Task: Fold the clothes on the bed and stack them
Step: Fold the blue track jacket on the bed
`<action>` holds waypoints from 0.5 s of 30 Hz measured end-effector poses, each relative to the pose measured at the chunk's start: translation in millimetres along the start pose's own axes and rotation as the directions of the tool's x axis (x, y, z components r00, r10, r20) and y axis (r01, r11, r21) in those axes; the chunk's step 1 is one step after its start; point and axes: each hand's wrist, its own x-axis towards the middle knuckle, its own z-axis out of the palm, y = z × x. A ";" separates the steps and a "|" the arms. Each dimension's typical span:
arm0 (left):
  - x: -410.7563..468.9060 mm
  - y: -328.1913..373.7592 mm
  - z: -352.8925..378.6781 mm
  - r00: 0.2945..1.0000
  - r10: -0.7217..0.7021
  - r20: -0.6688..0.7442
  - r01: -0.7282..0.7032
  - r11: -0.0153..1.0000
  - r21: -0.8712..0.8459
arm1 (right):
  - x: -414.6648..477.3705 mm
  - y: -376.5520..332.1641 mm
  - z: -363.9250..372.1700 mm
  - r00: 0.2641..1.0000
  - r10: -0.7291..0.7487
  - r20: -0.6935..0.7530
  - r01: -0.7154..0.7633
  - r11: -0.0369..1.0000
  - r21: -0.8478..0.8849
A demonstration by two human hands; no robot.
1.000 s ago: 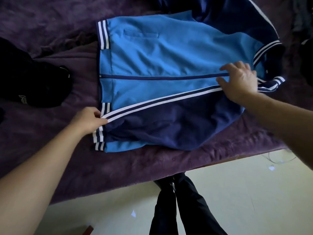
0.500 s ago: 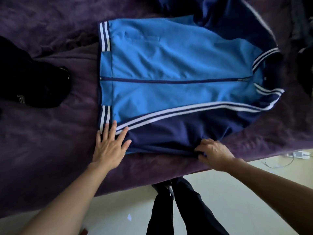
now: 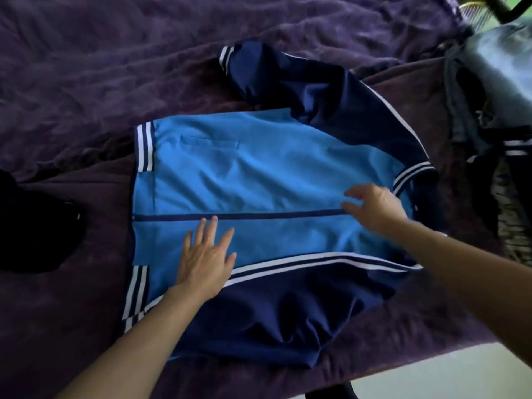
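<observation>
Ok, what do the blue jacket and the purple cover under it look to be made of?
The jacket looks like smooth synthetic tracksuit fabric, likely polyester: faint sheen, soft shallow creases. The cover looks like plush fleece or velvet: matte, fuzzy nap, crumpled ridges. Neither is certain.

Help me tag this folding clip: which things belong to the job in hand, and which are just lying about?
Job in hand: blue track jacket, zipped, spread on the purple bedspread; left hand flat on it; right hand near its collar.
Lying about: black garment at left; heap of dark clothes at right, perhaps next to fold.
</observation>
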 end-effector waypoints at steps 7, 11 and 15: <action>98.1 20.9 -6.9 0.992 -0.126 0.020 0.126 0.991 -0.036 | 176.1 -1.2 -61.5 0.963 -0.009 -0.271 -0.004 0.999 -0.046; 134.2 30.1 -17.8 0.980 -0.200 0.006 0.200 0.976 -0.092 | 254.4 1.4 -79.4 0.967 0.252 -0.046 -0.243 0.959 0.148; 167.6 30.7 -50.9 0.956 -0.281 -0.082 0.257 0.940 -0.225 | 254.4 -30.3 -81.0 0.996 -0.033 0.078 0.015 0.975 0.224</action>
